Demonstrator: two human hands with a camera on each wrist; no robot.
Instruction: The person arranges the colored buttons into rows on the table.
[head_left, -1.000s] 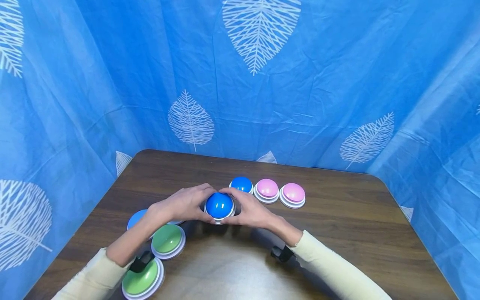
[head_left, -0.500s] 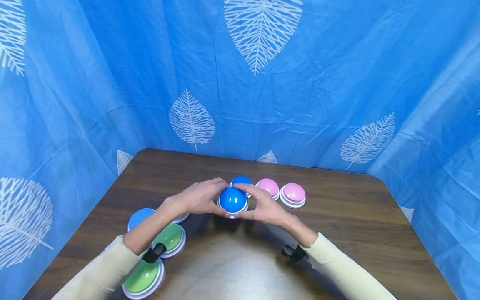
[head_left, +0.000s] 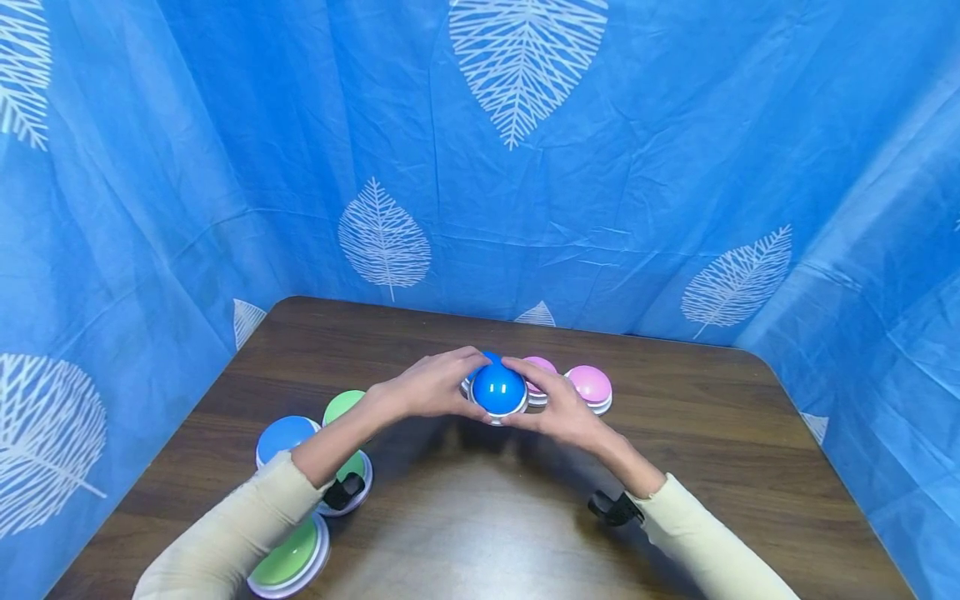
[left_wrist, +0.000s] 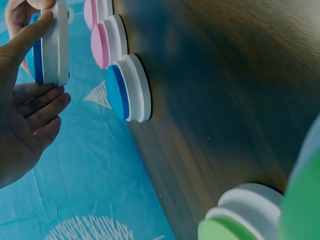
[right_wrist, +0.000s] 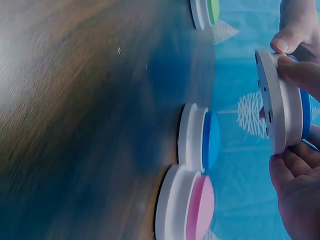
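Between my two hands is a blue dome push button point(head_left: 498, 388) with a white round base. My left hand point(head_left: 437, 385) grips its left edge with thumb and fingers, and my right hand point(head_left: 564, 408) grips the right edge. Both wrist views show the base point(right_wrist: 279, 107) lifted off the table. Behind it in the head view, a second blue button point(left_wrist: 125, 90) is mostly covered. A pink button point(head_left: 538, 390) is partly hidden by the held one and my right hand. The other pink button point(head_left: 588, 384) stands at the row's right end.
At the table's left, a blue button point(head_left: 285, 440) and several green buttons point(head_left: 288, 557) stand under and beside my left forearm, which partly hides them. A blue leaf-print curtain point(head_left: 600, 208) hangs around the brown wooden table point(head_left: 712, 450).
Both hands have carried the blue push button rightward and slightly back, from left of the row to in front of the second blue button. The standing buttons have not moved.
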